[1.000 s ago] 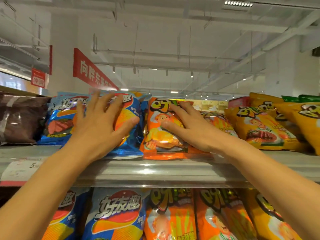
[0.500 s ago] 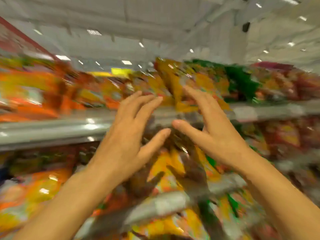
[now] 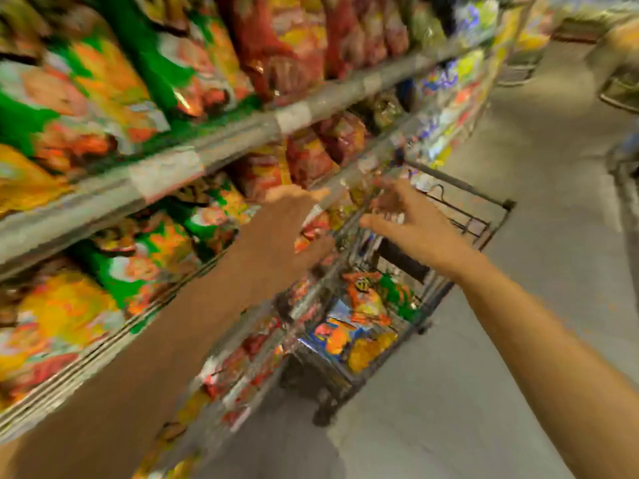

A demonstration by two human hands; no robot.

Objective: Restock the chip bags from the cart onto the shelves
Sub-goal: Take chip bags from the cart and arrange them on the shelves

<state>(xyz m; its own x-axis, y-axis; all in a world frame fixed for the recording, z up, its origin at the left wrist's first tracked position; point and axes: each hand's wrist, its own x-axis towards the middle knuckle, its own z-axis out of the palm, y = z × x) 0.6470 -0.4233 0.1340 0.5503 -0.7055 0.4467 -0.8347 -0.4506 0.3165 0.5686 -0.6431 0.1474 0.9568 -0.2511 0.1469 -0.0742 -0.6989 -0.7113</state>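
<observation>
Although the frame is heavily blurred, both arms are seen stretched forward toward a wire cart [image 3: 460,216] that is parked on the grey floor [image 3: 539,340] just beside the shelves [image 3: 166,174]. The left hand [image 3: 294,223] is held empty with thumb and fingers apart, close to the shelf edge. The right hand [image 3: 411,219] is spread, fingers splayed, above the near rim of the cart, and nothing is gripped by it. Chip bags [image 3: 363,305], orange, blue and yellow, are piled in the cart's basket. Green, yellow and red bags [image 3: 86,84] are lined up along the shelves at the left.
</observation>
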